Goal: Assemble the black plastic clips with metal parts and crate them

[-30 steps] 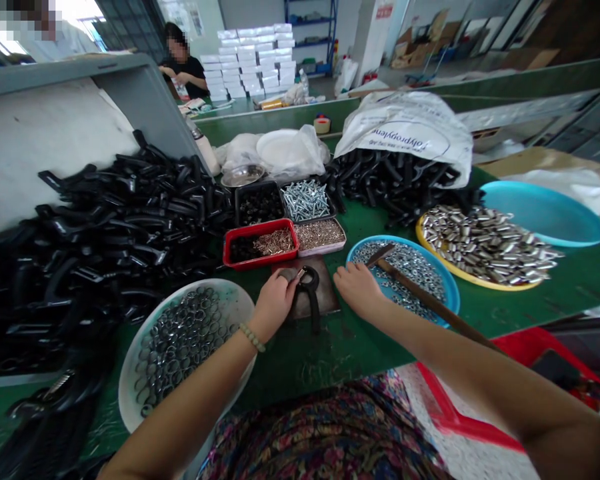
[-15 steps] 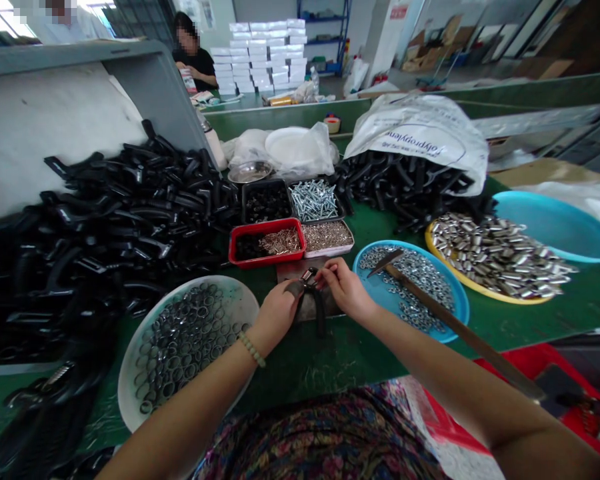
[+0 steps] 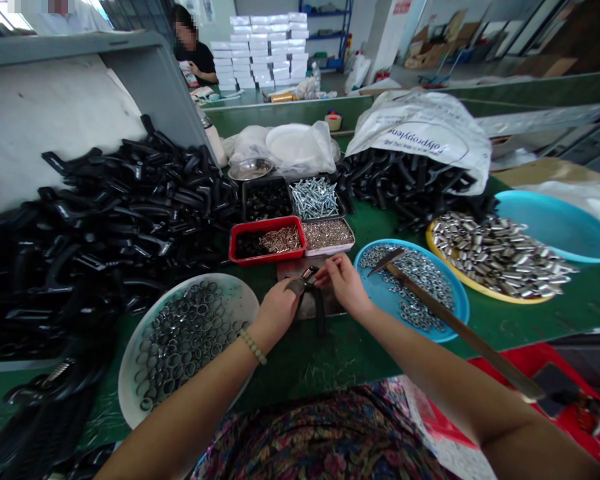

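Your left hand [image 3: 279, 310] closed on a black handle [image 3: 321, 317] atop a dark plate [image 3: 333, 305]; your right fingers [image 3: 326, 277] pinch its metal fitting [image 3: 309, 273]. A large heap of black handles [image 3: 130, 200] remains.

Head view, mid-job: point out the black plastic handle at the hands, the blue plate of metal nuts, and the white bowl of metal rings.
Black plastic handle [image 3: 321, 317]: head view, on its lower end.
Blue plate of metal nuts [image 3: 464, 308]: head view, on its right rim.
White bowl of metal rings [image 3: 247, 293]: head view, on its upper right rim.

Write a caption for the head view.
Left hand and right hand hold a black handle beside a white bowl of metal rings.
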Demonstrator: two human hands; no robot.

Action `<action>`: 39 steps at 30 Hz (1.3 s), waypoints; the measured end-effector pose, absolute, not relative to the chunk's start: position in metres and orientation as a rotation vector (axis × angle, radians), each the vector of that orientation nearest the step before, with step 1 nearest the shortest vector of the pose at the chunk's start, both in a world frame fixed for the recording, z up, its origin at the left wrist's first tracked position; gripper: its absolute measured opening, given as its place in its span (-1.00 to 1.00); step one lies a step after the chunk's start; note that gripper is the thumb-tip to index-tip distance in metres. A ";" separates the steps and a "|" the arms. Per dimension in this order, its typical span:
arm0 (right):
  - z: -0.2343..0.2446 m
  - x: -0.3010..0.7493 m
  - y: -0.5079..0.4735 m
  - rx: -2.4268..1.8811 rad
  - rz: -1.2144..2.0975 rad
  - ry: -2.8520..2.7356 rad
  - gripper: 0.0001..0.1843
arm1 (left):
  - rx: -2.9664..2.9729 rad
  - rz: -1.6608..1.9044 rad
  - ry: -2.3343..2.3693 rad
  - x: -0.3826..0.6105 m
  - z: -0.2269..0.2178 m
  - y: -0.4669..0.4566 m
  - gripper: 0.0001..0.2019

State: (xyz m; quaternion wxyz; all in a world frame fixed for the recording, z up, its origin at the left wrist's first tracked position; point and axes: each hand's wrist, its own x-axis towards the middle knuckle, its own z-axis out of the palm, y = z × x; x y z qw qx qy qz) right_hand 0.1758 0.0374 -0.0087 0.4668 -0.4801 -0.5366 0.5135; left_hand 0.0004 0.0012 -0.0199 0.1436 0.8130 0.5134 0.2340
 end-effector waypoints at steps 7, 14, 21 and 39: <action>-0.021 0.201 0.044 -1.151 0.971 -1.326 -0.79 | 2.329 0.640 1.579 0.006 -0.007 0.009 -0.77; -0.021 0.232 0.028 -1.422 0.193 -2.183 -0.61 | 2.573 0.418 1.678 0.019 -0.001 0.018 -0.81; -0.021 0.265 0.013 -1.411 0.076 -2.220 -0.69 | 2.742 0.338 1.630 0.022 -0.009 0.016 -0.76; -0.018 0.341 0.001 -1.900 -0.228 -2.170 -0.67 | 2.455 0.597 1.640 0.017 -0.012 0.015 -0.81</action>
